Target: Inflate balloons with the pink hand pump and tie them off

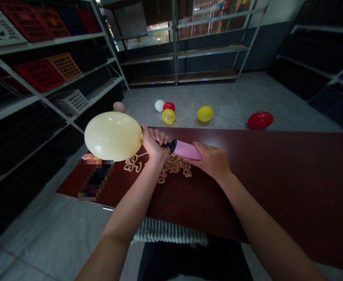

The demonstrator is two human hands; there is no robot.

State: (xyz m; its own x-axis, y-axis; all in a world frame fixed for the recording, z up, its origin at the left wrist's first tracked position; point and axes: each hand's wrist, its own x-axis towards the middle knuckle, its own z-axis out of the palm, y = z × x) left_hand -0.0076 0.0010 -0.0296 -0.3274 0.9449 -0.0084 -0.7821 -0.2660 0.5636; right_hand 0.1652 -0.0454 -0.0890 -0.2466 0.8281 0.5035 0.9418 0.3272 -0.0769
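A cream-yellow inflated balloon [113, 136] sticks out to the left of my left hand [155, 146], which is shut around its neck at the black nozzle of a pink hand pump [187, 150]. My right hand [211, 160] grips the pump's far end. Below my hands, a heap of thin, cream-coloured uninflated balloons [173, 168] lies on the dark red table [277, 187]. The pump's inner parts are hidden.
Several inflated balloons [168, 116] in red, yellow, white and pink lie on the grey floor beyond the table. Metal shelves [42, 74] holding plastic crates stand at the left, and more shelving stands ahead. A pixelated, unreadable object [95, 181] lies at the table's left end.
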